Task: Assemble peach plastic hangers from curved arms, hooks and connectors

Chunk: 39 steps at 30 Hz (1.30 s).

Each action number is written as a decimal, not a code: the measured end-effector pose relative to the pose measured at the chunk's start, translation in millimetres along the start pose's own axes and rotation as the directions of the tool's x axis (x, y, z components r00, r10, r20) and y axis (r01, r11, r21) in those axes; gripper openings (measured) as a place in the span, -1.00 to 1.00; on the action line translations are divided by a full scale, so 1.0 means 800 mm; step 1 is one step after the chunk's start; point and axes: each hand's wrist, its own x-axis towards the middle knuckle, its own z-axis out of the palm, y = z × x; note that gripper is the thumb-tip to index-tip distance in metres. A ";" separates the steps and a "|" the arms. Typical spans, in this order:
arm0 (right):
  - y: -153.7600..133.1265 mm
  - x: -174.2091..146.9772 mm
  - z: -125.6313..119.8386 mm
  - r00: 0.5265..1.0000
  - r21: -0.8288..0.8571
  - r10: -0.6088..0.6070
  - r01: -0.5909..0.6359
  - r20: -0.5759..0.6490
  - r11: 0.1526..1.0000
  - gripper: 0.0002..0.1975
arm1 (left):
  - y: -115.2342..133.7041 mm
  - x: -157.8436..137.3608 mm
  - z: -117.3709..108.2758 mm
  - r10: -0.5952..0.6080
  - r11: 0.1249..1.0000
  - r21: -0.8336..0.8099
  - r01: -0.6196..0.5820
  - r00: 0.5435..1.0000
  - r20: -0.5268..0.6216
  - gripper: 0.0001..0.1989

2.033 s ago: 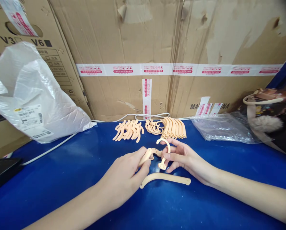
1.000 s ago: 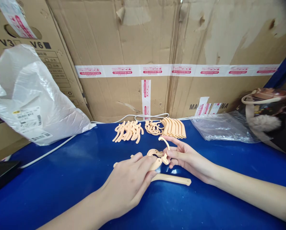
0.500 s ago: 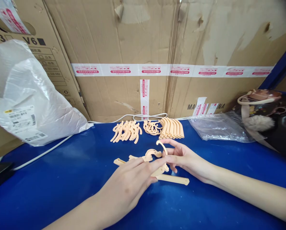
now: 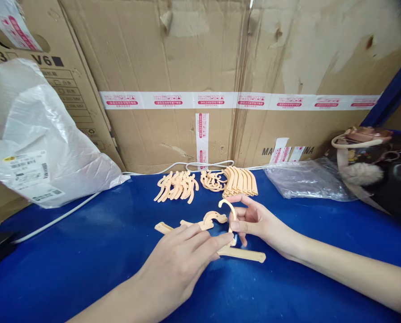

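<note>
My right hand [image 4: 250,222] pinches a cream plastic hanger hook [image 4: 228,207] between thumb and fingers, its curved end up and turned left. My left hand [image 4: 183,260] is closed from above around the joint below the hook, thumb underneath and index finger pressed near the hook's foot. From under it a hanger arm [image 4: 246,254] sticks out to the right. Another arm's end [image 4: 162,227] shows to the left of my fingers. Just beyond the left hand lie a loose curved piece [image 4: 215,217] and a flat piece [image 4: 197,224]. My left hand hides the joint itself.
Behind lie curved pieces [image 4: 176,186], loose hooks [image 4: 212,180] and a row of hanger arms [image 4: 241,181]. A stuffed white bag [image 4: 62,152] stands left, a clear plastic bag [image 4: 308,179] and a dark handbag [image 4: 395,179] right. Cardboard [image 4: 167,134] walls the blue table's [image 4: 96,251] back.
My left index finger has drawn back slightly and down toward the hook's foot. The left-hand arm end has shifted a little left. My right hand still pinches the hook.
</note>
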 end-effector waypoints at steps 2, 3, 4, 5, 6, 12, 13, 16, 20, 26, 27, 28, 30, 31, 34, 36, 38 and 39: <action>0.000 0.000 0.000 1.000 -0.006 -0.006 0.006 -0.008 1.000 -0.51 | 0.000 0.000 0.001 -0.007 1.000 -0.001 0.007 1.000 0.009 -0.68; 0.000 0.000 0.000 1.000 -0.010 -0.009 0.009 -0.011 1.000 -0.51 | -0.001 -0.001 0.001 -0.008 1.000 0.003 0.008 1.000 0.016 -0.68; 0.000 0.000 0.000 1.000 -0.014 -0.013 0.013 -0.013 1.000 -0.52 | -0.001 -0.001 0.002 -0.009 1.000 0.010 0.008 1.000 0.019 -0.68; 0.000 0.001 0.000 1.000 -0.019 -0.020 0.020 -0.015 1.000 -0.52 | -0.001 -0.002 0.002 -0.011 1.000 0.017 0.011 1.000 0.019 -0.67; 0.000 0.001 0.000 0.999 -0.024 -0.029 0.029 -0.018 0.999 -0.52 | -0.001 -0.002 0.002 -0.012 1.000 0.023 0.012 1.000 0.015 -0.67; -0.001 0.002 0.002 0.995 -0.081 -0.091 0.087 -0.043 0.993 -0.52 | -0.002 -0.002 0.003 -0.022 0.999 0.046 0.021 1.000 0.006 -0.66; -0.001 0.001 0.003 0.994 -0.095 -0.099 0.094 -0.049 0.991 -0.52 | -0.002 -0.002 0.003 -0.020 0.998 0.060 0.019 1.000 0.011 -0.65; -0.005 -0.002 0.005 0.990 -0.151 -0.120 0.107 -0.080 0.983 -0.53 | -0.001 -0.001 0.002 -0.009 0.994 0.107 0.005 0.999 0.034 -0.62; -0.008 -0.007 0.009 0.979 -0.204 -0.151 0.120 -0.140 0.971 -0.56 | 0.004 0.003 -0.001 -0.054 0.994 0.100 0.052 0.998 0.018 -0.64; -0.006 -0.014 0.018 0.980 -0.184 -0.133 0.105 -0.150 0.977 -0.52 | 0.018 0.010 -0.009 -0.207 0.978 0.033 0.207 0.978 0.007 -0.71; -0.006 -0.015 0.019 0.980 -0.190 -0.136 0.108 -0.145 0.976 -0.51 | 0.020 0.010 -0.011 -0.221 0.975 0.008 0.221 0.975 0.017 -0.71; -0.006 -0.016 0.020 0.979 -0.208 -0.146 0.114 -0.142 0.971 -0.50 | 0.021 0.011 -0.012 -0.253 0.967 -0.021 0.254 0.967 0.034 -0.72; -0.008 -0.018 0.021 0.980 -0.312 -0.161 0.117 -0.118 0.943 -0.54 | 0.022 0.012 -0.016 -0.372 0.921 -0.091 0.379 0.924 0.086 -0.75; -0.009 -0.019 0.021 0.983 -0.406 -0.161 0.110 -0.093 0.907 -0.59 | 0.021 0.012 -0.017 -0.444 0.878 -0.139 0.458 0.888 0.123 -0.77; -0.010 -0.024 0.022 0.983 -0.745 -0.172 0.162 0.064 0.647 -0.69 | 0.013 0.016 -0.020 -0.585 0.660 -0.375 0.651 0.759 0.287 -0.77; -0.010 -0.027 0.024 0.964 -0.874 -0.173 0.258 0.202 0.412 -0.75 | 0.007 0.018 -0.020 -0.595 0.441 -0.552 0.708 0.691 0.410 -0.76; -0.009 -0.029 0.027 0.945 -0.914 -0.147 0.321 0.292 0.250 -0.85 | 0.004 0.020 -0.017 -0.585 0.235 -0.653 0.720 0.642 0.496 -0.74; -0.009 -0.029 0.028 0.943 -0.921 -0.131 0.329 0.307 0.211 -0.83 | 0.004 0.020 -0.016 -0.581 0.164 -0.678 0.717 0.625 0.521 -0.73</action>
